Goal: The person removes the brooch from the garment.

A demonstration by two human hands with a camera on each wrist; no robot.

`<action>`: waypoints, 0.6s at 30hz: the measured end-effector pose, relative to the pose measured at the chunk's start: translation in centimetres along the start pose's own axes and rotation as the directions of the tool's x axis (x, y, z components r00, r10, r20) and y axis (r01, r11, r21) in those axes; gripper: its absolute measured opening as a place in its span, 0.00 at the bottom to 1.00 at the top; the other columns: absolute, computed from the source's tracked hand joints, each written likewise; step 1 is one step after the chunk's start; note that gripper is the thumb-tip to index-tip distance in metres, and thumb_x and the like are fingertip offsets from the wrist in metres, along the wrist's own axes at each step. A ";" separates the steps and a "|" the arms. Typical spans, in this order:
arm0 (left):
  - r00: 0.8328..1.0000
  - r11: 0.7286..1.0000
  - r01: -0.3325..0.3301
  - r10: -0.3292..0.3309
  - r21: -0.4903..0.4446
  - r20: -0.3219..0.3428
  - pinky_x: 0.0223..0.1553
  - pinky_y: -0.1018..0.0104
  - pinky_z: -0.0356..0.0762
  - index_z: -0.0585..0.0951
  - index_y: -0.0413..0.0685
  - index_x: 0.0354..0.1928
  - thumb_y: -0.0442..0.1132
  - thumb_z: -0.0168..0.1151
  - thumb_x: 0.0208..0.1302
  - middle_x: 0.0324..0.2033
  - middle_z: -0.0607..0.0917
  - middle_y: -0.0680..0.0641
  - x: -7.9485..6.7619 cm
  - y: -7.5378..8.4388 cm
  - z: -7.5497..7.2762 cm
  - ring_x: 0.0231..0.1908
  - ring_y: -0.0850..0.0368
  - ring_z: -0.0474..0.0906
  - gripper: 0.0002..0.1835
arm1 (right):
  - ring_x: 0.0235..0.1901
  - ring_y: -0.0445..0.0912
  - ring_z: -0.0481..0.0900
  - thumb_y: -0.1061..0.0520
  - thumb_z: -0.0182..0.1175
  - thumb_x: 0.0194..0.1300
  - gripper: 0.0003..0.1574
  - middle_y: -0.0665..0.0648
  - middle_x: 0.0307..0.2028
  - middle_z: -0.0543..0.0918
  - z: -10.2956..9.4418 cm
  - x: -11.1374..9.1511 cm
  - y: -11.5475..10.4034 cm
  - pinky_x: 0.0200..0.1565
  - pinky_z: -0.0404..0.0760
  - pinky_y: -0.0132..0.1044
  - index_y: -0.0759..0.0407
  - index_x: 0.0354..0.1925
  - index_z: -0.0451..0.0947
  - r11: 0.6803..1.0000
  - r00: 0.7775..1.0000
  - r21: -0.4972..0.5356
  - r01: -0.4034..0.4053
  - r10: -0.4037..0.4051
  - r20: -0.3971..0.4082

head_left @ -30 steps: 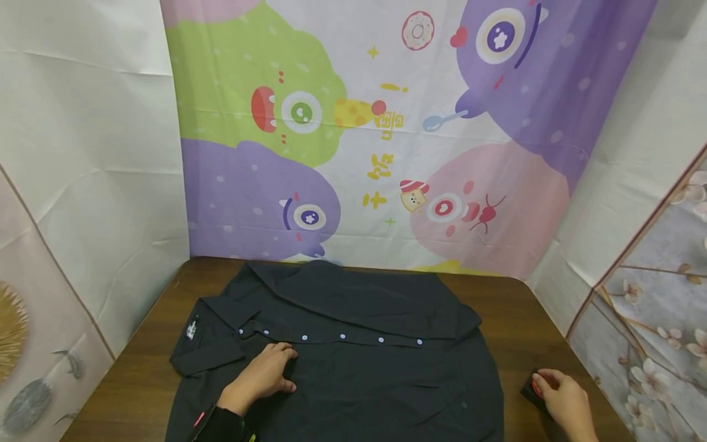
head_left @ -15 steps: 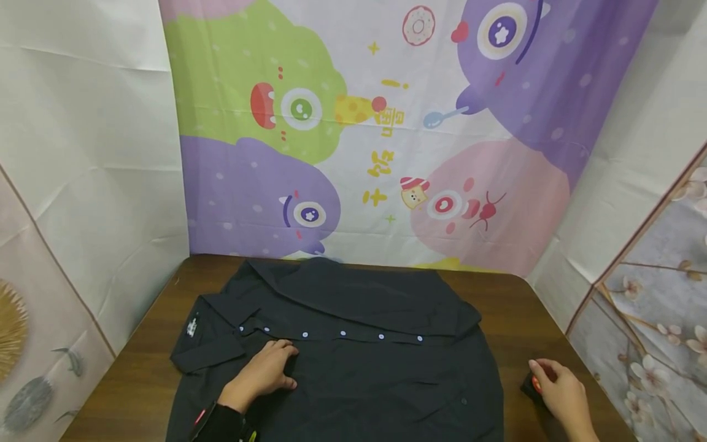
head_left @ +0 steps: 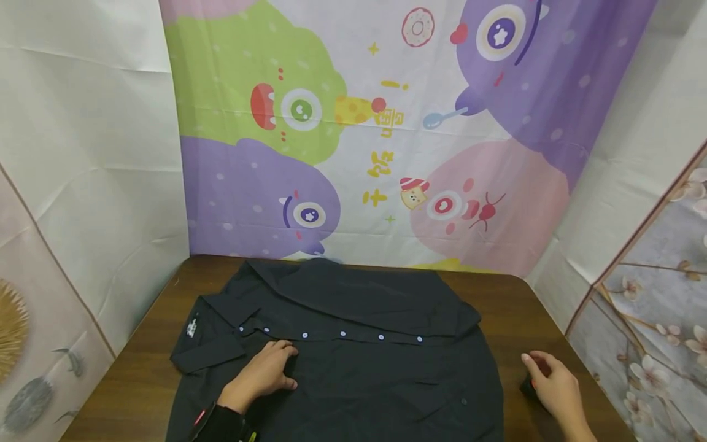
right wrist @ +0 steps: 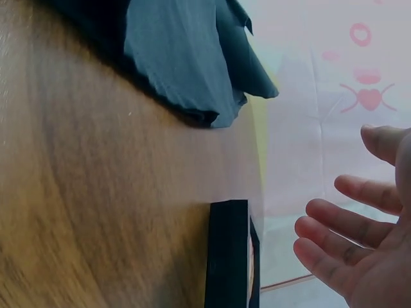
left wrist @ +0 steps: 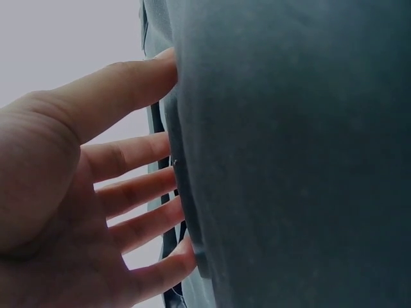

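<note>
A black button-up shirt (head_left: 375, 374) lies spread over the table, with a row of white buttons running across it and one short sleeve folded at the left. My left hand (head_left: 262, 374) rests on it just below the buttons. In the left wrist view, thumb and straight fingers (left wrist: 128, 186) stand spread, their tips touching the dark cloth. To the right of the shirt sits a small black box-like object (right wrist: 228, 256), mostly hidden behind my right hand in the head view. My right hand (head_left: 556, 388) is above it, apart from it, fingers loosely bent and holding nothing.
The brown wooden table (head_left: 519, 313) shows bare wood to the right of the shirt and at the left. A cartoon-printed curtain (head_left: 364, 135) hangs at the table's back edge. White sheets and flower-patterned panels (head_left: 646, 344) close in both sides.
My right hand has let go of the black box-like object and drawn up off it, thumb and fingers parting. My left hand and the shirt have stayed put.
</note>
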State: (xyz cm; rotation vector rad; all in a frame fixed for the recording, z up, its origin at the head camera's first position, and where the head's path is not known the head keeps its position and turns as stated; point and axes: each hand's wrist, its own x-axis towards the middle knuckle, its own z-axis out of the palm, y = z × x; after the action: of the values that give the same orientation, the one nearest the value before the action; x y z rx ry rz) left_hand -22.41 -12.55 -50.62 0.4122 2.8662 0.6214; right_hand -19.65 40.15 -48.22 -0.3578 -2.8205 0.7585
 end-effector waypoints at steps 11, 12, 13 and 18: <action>1.000 0.999 0.029 -0.029 -0.017 0.004 0.55 0.45 0.65 0.77 0.42 0.48 0.44 0.73 0.39 0.55 0.72 0.38 -0.1 0.1 0.1 0.57 0.41 0.65 0.30 | 0.43 0.62 0.76 0.37 0.45 0.65 0.35 0.70 0.44 0.79 -0.5 0.1 -0.9 0.40 0.72 0.53 0.66 0.52 0.71 0.999 0.995 0.018 0.044 -0.042 -0.085; 0.999 0.999 0.035 -0.035 -0.023 0.007 0.56 0.45 0.64 0.76 0.42 0.48 0.43 0.73 0.39 0.56 0.71 0.37 -0.1 0.1 0.1 0.58 0.40 0.65 0.30 | 0.43 0.62 0.76 0.37 0.45 0.64 0.35 0.70 0.44 0.79 -0.5 0.1 -1.0 0.40 0.72 0.53 0.65 0.52 0.71 0.999 0.995 0.020 0.046 -0.044 -0.085; 0.999 0.999 0.041 -0.040 -0.029 0.009 0.56 0.44 0.64 0.76 0.42 0.48 0.43 0.73 0.40 0.56 0.71 0.37 -0.1 0.1 0.1 0.58 0.40 0.64 0.30 | 0.43 0.62 0.76 0.37 0.45 0.64 0.36 0.70 0.44 0.79 -0.4 0.1 -1.1 0.40 0.73 0.53 0.65 0.52 0.71 0.999 0.995 0.022 0.046 -0.044 -0.084; 0.999 0.998 0.041 -0.040 -0.043 0.007 0.57 0.44 0.63 0.76 0.42 0.49 0.43 0.73 0.40 0.57 0.70 0.36 -0.2 0.1 0.0 0.59 0.40 0.64 0.30 | 0.44 0.62 0.77 0.36 0.44 0.64 0.38 0.70 0.46 0.78 -0.3 0.3 -1.6 0.41 0.75 0.52 0.66 0.54 0.70 0.997 0.995 0.027 0.070 -0.068 -0.067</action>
State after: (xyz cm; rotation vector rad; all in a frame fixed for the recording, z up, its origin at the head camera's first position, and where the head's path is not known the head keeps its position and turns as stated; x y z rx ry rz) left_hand -22.23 -12.49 -50.54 0.3479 2.8419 0.6723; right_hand -20.11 39.03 -47.14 -0.2738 -2.7420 0.7588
